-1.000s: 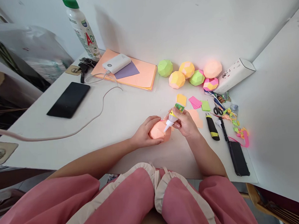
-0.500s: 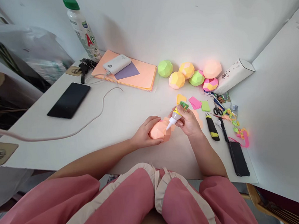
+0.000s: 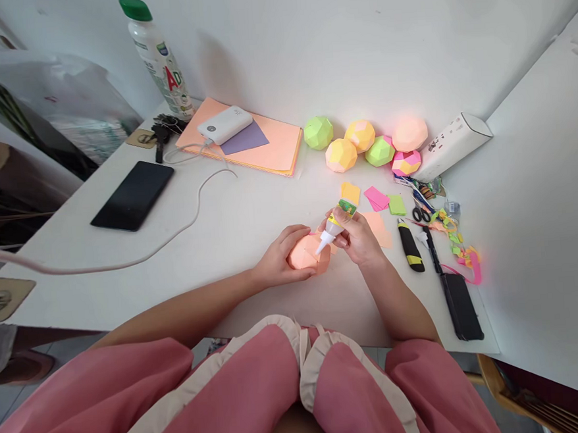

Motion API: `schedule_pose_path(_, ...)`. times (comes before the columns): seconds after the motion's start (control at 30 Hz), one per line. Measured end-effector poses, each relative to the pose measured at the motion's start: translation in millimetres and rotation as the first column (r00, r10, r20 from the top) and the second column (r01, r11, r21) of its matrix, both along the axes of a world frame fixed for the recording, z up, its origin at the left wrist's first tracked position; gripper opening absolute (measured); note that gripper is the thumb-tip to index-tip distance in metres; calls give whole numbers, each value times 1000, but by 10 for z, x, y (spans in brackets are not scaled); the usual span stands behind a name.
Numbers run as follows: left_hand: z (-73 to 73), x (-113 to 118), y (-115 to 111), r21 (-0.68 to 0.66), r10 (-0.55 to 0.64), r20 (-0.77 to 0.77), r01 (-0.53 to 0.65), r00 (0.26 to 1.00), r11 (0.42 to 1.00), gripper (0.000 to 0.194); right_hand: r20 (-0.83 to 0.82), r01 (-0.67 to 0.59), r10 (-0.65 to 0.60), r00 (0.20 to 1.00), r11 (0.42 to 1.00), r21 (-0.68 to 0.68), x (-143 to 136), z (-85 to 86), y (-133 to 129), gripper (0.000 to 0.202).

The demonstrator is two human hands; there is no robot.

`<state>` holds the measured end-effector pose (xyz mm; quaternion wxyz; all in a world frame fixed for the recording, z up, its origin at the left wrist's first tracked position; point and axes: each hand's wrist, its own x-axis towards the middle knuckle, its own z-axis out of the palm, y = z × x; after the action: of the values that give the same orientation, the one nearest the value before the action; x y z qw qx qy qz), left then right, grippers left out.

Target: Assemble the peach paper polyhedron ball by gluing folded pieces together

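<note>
My left hand (image 3: 282,256) is wrapped round a peach faceted paper ball (image 3: 302,254) low over the white table. In my right hand (image 3: 357,235) is a small glue bottle (image 3: 334,226) with a green and yellow label. Its white nozzle slants down to the right side of the ball; whether the tip touches the paper I cannot tell. A peach paper sheet (image 3: 379,228) lies just beyond my right hand. Yellow paper pieces (image 3: 350,192), pink pieces (image 3: 377,198) and green pieces (image 3: 396,204) rest behind it.
Several faceted paper balls (image 3: 341,155) stand along the wall beside a white box (image 3: 455,145). Scissors (image 3: 421,214), a cutter (image 3: 410,245) and a black phone (image 3: 462,305) lie at right. A tablet (image 3: 133,195), cable, power bank (image 3: 225,124) and tall bottle (image 3: 162,67) are at left.
My right hand and the glue bottle have moved slightly left, the nozzle tip now nearer the middle of the ball. At the far lower left, a person's foot has come into view.
</note>
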<state>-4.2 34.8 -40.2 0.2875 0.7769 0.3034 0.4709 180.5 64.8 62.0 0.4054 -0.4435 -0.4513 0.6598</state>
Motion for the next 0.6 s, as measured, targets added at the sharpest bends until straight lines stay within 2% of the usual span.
schedule_pose_path(0.17,1,-6,-2,-24,-6,-14,5,1000,1000,71,-26,-28,28,999,1000,-1,-14,24,-25,39)
schedule_pose_path(0.4,-21,-15,4,-20,8,-48,-9,999,1000,75,-2,57,-57,998,998,12,75,50,27,40)
schedule_pose_path(0.6,-2,-6,4,18,-3,-8,3,1000,1000,72,21,8,-8,1000,1000,-1,53,14,34,39)
